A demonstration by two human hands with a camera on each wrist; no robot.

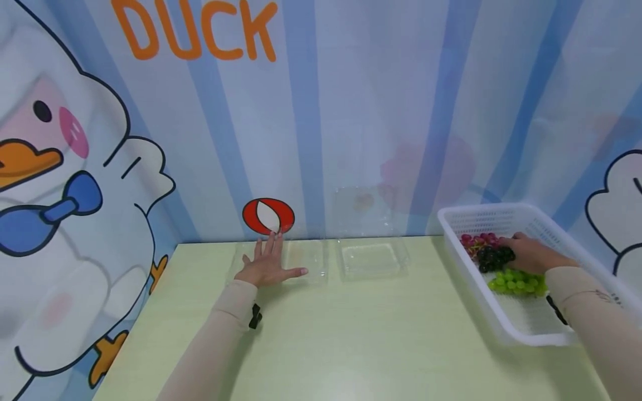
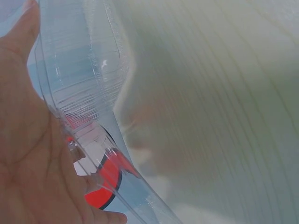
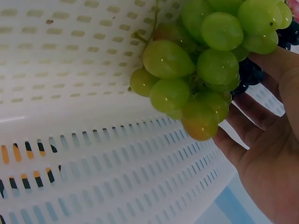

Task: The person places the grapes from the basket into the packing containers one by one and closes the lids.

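My left hand [image 1: 266, 267] is spread, with its fingers straight, at a clear plastic box [image 1: 308, 260] on the table's left back. In the left wrist view the palm lies against the clear plastic [image 2: 79, 70]. My right hand [image 1: 534, 253] reaches into a white basket [image 1: 501, 318] and grips a bunch of black grapes [image 1: 494, 257]. Thumb and fingers lie on either side of those dark grapes [image 3: 250, 74] in the right wrist view, partly hidden. Green grapes [image 1: 516, 282] lie nearer me, and red grapes [image 1: 480, 242] lie behind the black ones.
Another clear plastic box [image 1: 373, 260] stands right of the first, its lid [image 1: 363, 209] raised against the printed backdrop [image 1: 351, 111]. The basket has tall slotted walls [image 3: 117, 158]. A pale table [image 1: 361, 334] extends between the boxes and me.
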